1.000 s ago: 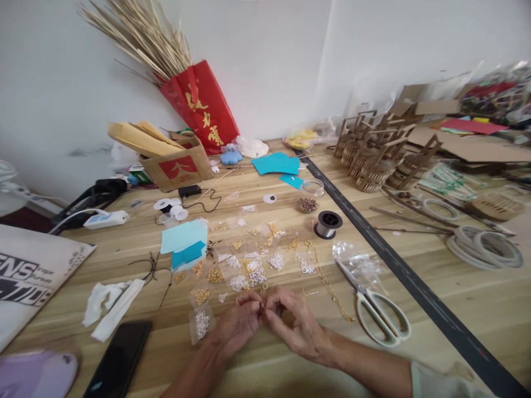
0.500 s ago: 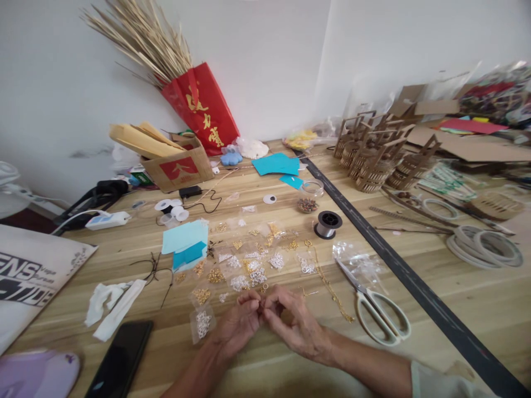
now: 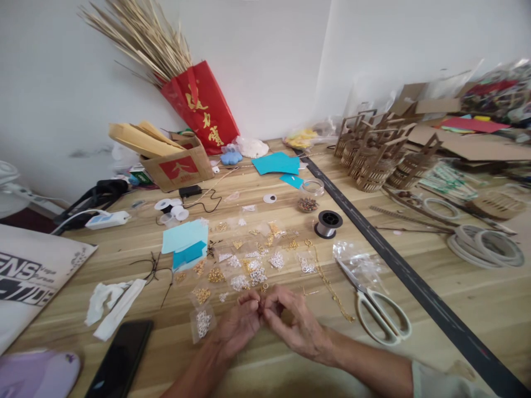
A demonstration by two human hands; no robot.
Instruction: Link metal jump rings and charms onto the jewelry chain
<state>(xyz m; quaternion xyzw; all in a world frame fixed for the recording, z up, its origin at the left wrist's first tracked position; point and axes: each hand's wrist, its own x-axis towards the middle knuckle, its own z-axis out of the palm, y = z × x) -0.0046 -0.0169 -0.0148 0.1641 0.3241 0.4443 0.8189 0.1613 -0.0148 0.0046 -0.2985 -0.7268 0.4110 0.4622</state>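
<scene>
My left hand (image 3: 240, 323) and my right hand (image 3: 292, 323) meet fingertip to fingertip low in the middle of the head view. Both are pinched closed around something too small to make out. Just beyond them lie small clear bags of silver beads (image 3: 258, 274) and gold beads (image 3: 215, 275). A bag of silver pieces (image 3: 203, 324) rests left of my left hand. To the right of my right hand are a thin gold chain (image 3: 332, 292) and white-handled scissors (image 3: 375, 312), blades partly on a clear plastic bag (image 3: 365, 258).
A spool of wire (image 3: 328, 224) and a dish of small beads (image 3: 307, 205) stand farther back. A dark strip (image 3: 385, 260) crosses the wooden table. Several small woven baskets (image 3: 373, 168) stand at the back right. A black phone (image 3: 120, 359) lies at the front left.
</scene>
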